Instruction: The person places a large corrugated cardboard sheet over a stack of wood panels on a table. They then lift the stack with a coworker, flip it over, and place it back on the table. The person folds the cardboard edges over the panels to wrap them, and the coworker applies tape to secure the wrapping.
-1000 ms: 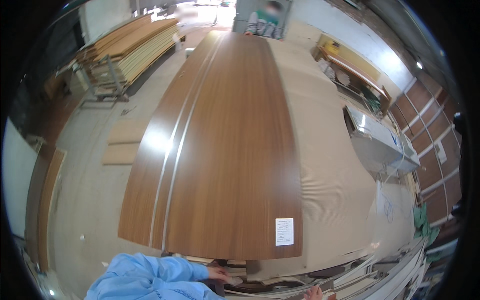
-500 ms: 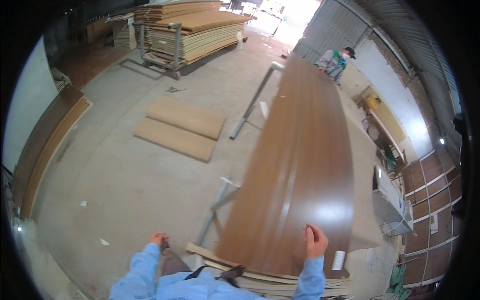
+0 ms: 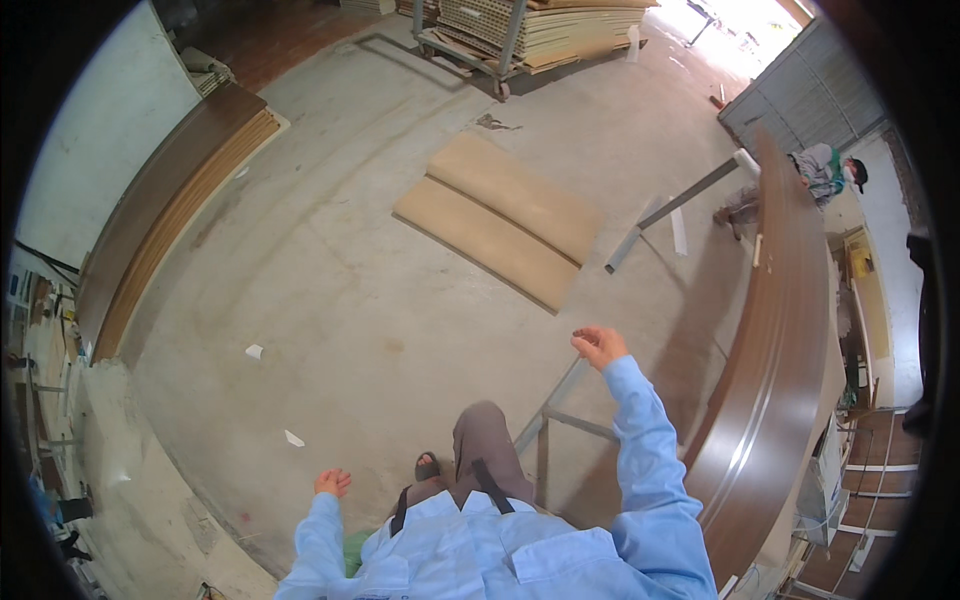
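Note:
My left hand (image 3: 333, 482) hangs low at my side over the concrete floor, its fingers apart with nothing visible in them. In front of me, my right hand (image 3: 600, 346) is raised, fingers loosely bent and a little apart; I see nothing in it. Right of that hand, a long brown wood-grain panel (image 3: 770, 385) lies on metal stands. The near metal stand (image 3: 565, 392) shows just below my right hand, which appears apart from both stand and panel. Two tan boards (image 3: 510, 215) lie side by side on the floor ahead.
A co-worker (image 3: 825, 175) is beside the panel's far end. Several brown panels (image 3: 180, 210) lean in a stack along the left wall. A wheeled cart (image 3: 505, 50) bears stacked boards at the back. Small white scraps (image 3: 293, 438) lie on the floor.
My view has swung left, so the panel sits farther right. My right hand has moved from over the panel to beside its left edge. The co-worker appears bent lower.

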Motion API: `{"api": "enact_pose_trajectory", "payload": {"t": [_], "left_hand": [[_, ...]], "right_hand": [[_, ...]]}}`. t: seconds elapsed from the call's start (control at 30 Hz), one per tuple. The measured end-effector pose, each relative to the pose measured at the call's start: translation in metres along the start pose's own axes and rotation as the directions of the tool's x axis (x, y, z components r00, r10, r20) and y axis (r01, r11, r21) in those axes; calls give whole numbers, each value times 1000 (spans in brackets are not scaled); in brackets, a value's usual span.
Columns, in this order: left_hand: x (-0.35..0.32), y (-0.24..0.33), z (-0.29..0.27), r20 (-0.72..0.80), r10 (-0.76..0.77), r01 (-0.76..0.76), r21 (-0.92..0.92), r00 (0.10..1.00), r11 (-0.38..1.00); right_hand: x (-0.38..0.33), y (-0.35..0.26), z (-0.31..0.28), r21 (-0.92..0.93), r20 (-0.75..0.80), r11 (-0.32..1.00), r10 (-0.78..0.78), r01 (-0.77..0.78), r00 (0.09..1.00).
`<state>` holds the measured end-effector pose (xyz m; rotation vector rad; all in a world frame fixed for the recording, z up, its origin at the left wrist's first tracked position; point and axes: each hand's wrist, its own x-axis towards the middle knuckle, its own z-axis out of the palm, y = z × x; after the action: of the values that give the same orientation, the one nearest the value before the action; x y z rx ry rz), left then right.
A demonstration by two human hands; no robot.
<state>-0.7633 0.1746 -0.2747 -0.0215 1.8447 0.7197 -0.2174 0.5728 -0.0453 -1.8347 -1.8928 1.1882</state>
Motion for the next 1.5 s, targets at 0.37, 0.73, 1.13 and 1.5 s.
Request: {"api": "enact_pose_trajectory", "payload": {"t": [0.37,0.73,1.13,1.5], "left_hand": [[127,177,72,65,5,-44,609,998,792],[271,446,249,-200,-158,246,563,967,789],[508,774,646,272,163,-259,367,948,894],[208,1123,1007,913,264,-210,-205,312,956]], "right_hand": [[494,276,274,861,435,-110,664,-496,608],[716,393,323,896,359,-437,821,84,444],[686,-51,-271,842,-472,45,544,538,694],[688,-350,-586,564,-822,211,52,799,567]]}}
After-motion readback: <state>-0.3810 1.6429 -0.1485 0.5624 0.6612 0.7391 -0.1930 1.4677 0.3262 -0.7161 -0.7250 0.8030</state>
